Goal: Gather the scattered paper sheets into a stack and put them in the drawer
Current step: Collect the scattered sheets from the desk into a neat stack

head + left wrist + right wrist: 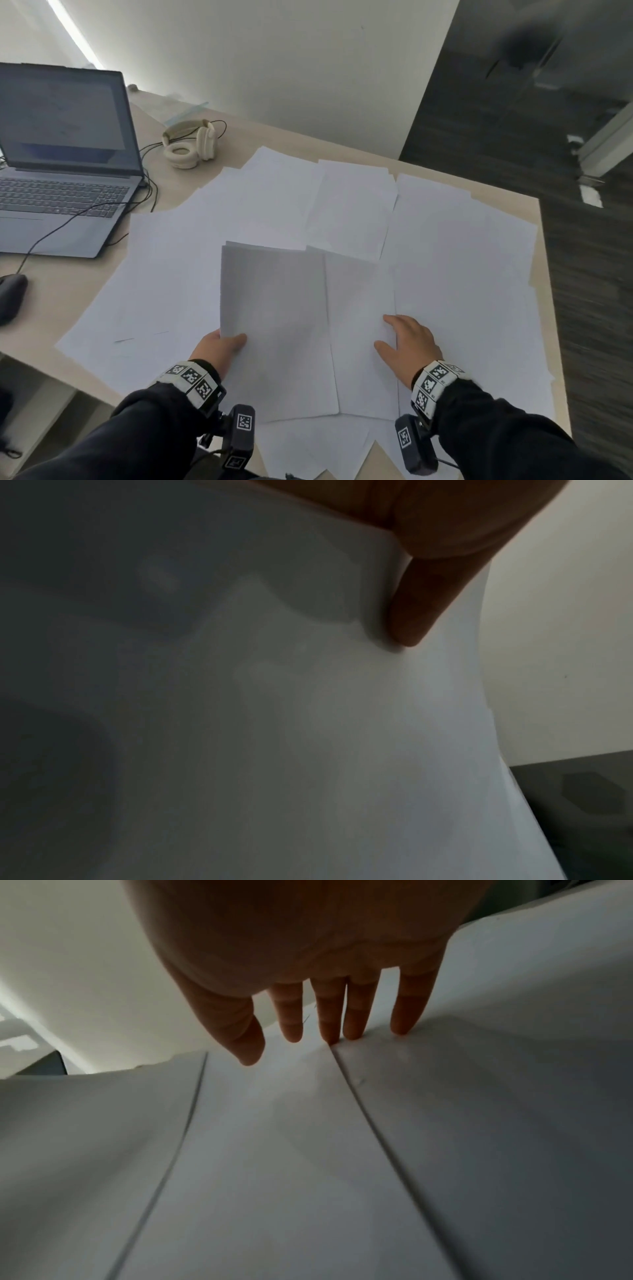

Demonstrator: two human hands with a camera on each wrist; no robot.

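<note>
Several white paper sheets [455, 253] lie scattered and overlapping over the beige table [68, 291]. My left hand [222, 346] pinches the lower left corner of a thin stack of sheets [270, 291], which is lifted and tilted up off the table. In the left wrist view the thumb [411, 601] presses on the held stack [308, 723]. My right hand [407, 342] lies flat, fingers straight, on a sheet [359, 325] just right of the stack. In the right wrist view its fingertips [298, 1031] touch that sheet [274, 1150] by its overlapping edge. No drawer is in view.
An open laptop [65, 154] sits at the far left with a black mouse [12, 294] in front of it and cables trailing. Cream headphones [188, 144] lie behind the papers. The table's right edge [548, 274] drops to a dark floor.
</note>
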